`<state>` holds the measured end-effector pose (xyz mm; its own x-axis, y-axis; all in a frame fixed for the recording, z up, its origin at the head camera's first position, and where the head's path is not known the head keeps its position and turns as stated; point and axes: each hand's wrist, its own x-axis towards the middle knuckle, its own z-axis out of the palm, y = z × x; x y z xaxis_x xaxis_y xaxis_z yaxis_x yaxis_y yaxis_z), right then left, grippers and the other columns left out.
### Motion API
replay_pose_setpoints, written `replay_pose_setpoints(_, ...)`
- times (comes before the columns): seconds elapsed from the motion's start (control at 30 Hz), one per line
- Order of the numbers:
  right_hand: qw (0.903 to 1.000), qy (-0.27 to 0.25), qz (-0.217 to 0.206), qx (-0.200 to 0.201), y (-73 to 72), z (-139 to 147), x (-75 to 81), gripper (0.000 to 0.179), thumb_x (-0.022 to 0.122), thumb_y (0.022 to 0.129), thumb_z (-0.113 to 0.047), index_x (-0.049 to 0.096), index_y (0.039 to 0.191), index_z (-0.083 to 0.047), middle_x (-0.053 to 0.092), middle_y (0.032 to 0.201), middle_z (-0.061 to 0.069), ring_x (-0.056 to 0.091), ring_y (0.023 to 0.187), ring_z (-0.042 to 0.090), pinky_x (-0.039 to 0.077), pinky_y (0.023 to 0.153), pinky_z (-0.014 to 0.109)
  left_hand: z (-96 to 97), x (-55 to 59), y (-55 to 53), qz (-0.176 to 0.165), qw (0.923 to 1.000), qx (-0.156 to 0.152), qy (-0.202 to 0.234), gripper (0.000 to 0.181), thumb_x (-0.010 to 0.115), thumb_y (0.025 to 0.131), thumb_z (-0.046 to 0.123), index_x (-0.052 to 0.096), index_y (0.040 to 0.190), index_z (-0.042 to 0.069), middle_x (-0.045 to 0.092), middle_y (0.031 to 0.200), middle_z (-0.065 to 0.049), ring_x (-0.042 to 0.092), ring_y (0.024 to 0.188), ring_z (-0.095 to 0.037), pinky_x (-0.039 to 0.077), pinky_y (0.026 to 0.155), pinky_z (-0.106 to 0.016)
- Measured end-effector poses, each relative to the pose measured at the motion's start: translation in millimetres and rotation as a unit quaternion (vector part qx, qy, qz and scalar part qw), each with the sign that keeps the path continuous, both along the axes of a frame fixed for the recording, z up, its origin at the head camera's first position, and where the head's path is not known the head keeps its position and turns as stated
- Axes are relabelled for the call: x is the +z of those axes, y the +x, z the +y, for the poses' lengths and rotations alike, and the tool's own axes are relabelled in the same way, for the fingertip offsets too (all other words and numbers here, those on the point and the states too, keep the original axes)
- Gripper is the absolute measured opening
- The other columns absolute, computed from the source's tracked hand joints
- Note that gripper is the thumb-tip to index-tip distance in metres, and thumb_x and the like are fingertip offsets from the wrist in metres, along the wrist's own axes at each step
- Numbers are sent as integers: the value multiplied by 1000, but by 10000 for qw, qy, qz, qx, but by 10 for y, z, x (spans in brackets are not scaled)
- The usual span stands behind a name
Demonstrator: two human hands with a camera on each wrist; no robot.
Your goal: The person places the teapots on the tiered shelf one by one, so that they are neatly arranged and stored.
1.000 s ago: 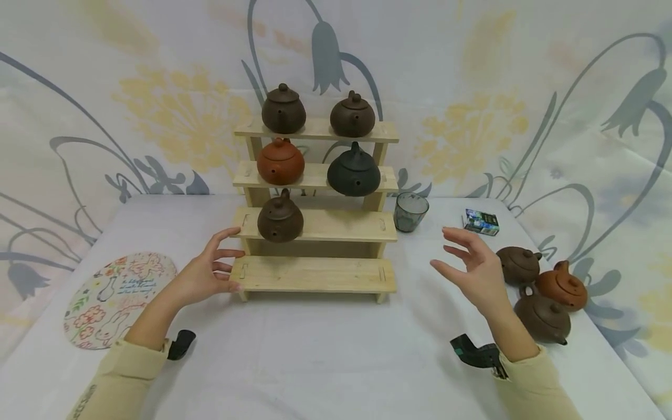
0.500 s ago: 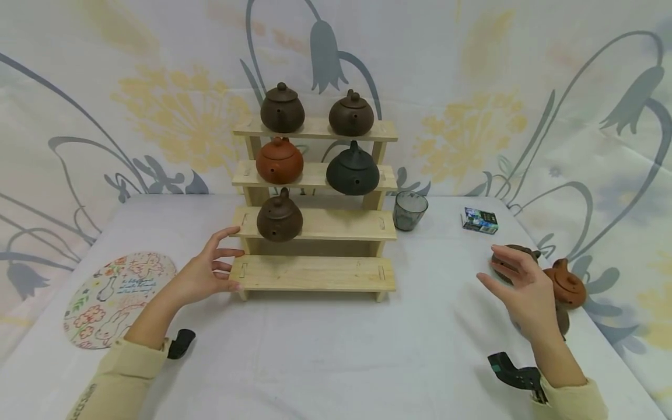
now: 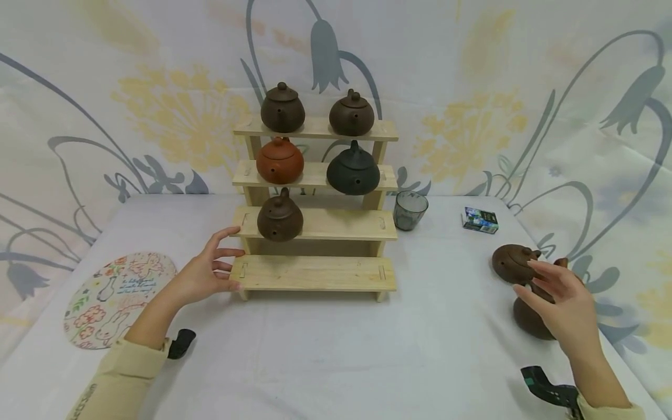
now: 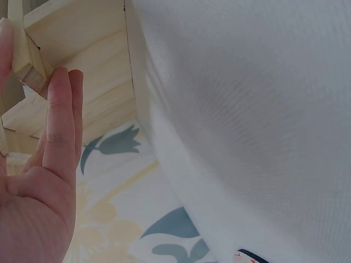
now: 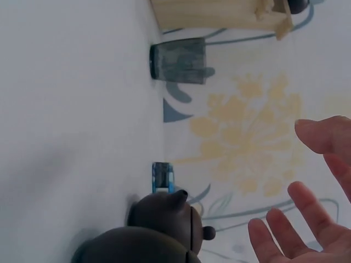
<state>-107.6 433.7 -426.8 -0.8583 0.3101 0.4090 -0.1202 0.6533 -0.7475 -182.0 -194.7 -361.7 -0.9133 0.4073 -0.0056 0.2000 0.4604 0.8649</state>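
My left hand (image 3: 210,267) rests its fingertips against the left end of a four-tier wooden stand (image 3: 315,274), touching the shelf ends. Those fingers are straight in the left wrist view, close by a board end (image 4: 33,79). My right hand (image 3: 567,309), fingers apart and nothing between them, hovers over the teapots at the far right. One dark brown teapot (image 3: 513,263) lies behind it, and another brown teapot (image 3: 531,319) is partly covered by my thumb and palm. Almost all of an orange-brown teapot (image 3: 561,262) is hidden behind that hand.
On the stand's upper tiers sit several teapots, among them a reddish one (image 3: 280,161) and a blackish one (image 3: 353,170). A grey glass (image 3: 410,211) stands right of the stand, a small patterned box (image 3: 480,220) beyond it. A round printed mat (image 3: 118,297) lies left.
My right hand has moved right and toward me, from the bare cloth beside the teapots to above them, covering the orange one. My left hand has stayed against the stand.
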Motion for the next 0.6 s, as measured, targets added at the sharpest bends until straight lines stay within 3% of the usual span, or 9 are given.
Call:
replay_pose_setpoints(0.23, 9980, -88, -587, -209, 116, 174, -35, 57, 79, 75, -20, 57, 127, -16, 56, 116, -11, 49, 101, -6, 36, 75, 3, 8, -12, 2, 0, 10000, 6, 13, 104, 77, 71, -5, 11, 147, 22, 45, 130, -29, 56, 96, -34, 50, 72, -33)
replay_pose_setpoints(0.37, 9947, 112, -960, -340, 201, 144, 59, 56, 79, 76, -27, 57, 126, -15, 56, 107, -20, 46, 99, -7, 33, 73, 4, 9, -17, 4, 7, 10000, 11, 33, 103, 76, 71, -6, 12, 147, 22, 46, 130, -29, 57, 96, -34, 50, 72, -32)
replay_pose_setpoints(0.43, 9893, 267, -1354, -474, 246, 82, 146, 56, 77, 77, -33, 57, 125, -15, 52, 107, -22, 44, 105, 2, 35, 70, 10, 9, -17, 4, 5, 10000, -3, 56, 104, 77, 71, -5, 11, 147, 22, 45, 130, -29, 56, 96, -34, 50, 72, -32)
replay_pose_setpoints(0.53, 9781, 60, -2060, -304, 308, -40, 301, 58, 74, 80, -37, 53, 129, -14, 47, 127, -3, 31, 124, 28, 40, 85, 31, 4, -16, 2, 15, 10000, -11, 78, 104, 77, 71, -5, 11, 147, 22, 45, 130, -29, 57, 96, -33, 50, 72, -31)
replay_pose_setpoints(0.6, 9701, -84, -2424, -71, 338, -100, 387, 58, 72, 82, -36, 51, 131, -13, 35, 140, 16, 17, 130, 45, 35, 91, 52, 0, -15, 1, 17, 10000, -8, 77, 105, 77, 71, -5, 11, 147, 22, 45, 130, -29, 57, 96, -33, 50, 72, -31)
